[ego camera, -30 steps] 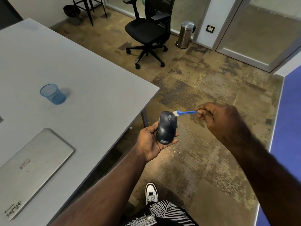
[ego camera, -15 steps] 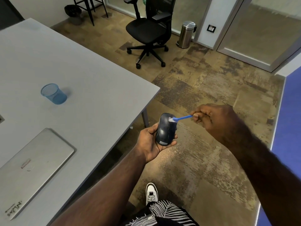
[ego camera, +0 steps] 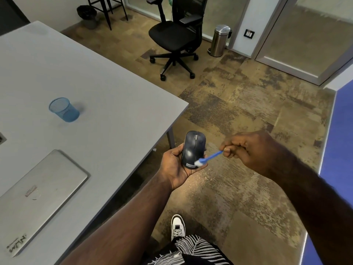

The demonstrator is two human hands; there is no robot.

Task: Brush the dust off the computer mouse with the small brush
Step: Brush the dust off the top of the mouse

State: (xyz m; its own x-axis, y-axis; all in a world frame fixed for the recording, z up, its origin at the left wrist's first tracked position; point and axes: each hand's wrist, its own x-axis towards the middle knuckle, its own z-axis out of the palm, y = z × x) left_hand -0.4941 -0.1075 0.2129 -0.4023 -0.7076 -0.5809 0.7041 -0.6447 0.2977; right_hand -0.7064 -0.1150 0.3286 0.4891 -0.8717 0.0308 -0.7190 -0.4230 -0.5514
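Note:
A dark grey computer mouse [ego camera: 193, 148] lies top side up in my left hand [ego camera: 174, 167], which holds it in the air just off the table's corner. My right hand [ego camera: 250, 148] pinches the blue handle of a small brush [ego camera: 210, 156]. The brush's white bristles rest on the near end of the mouse, beside the label. The far end of the mouse with the scroll wheel is uncovered.
A grey table [ego camera: 95, 88] fills the left, with a blue mesh cup [ego camera: 64, 109] and a shut silver laptop [ego camera: 38, 194] on it. A black office chair [ego camera: 177, 39] and a steel bin [ego camera: 219, 41] stand farther off. My shoe [ego camera: 178, 225] is on the carpet below.
The brush has swept from the far tip of the mouse, over its back, down to the near end. My right hand moved nearer and lower with it. The mouse stayed in my left hand.

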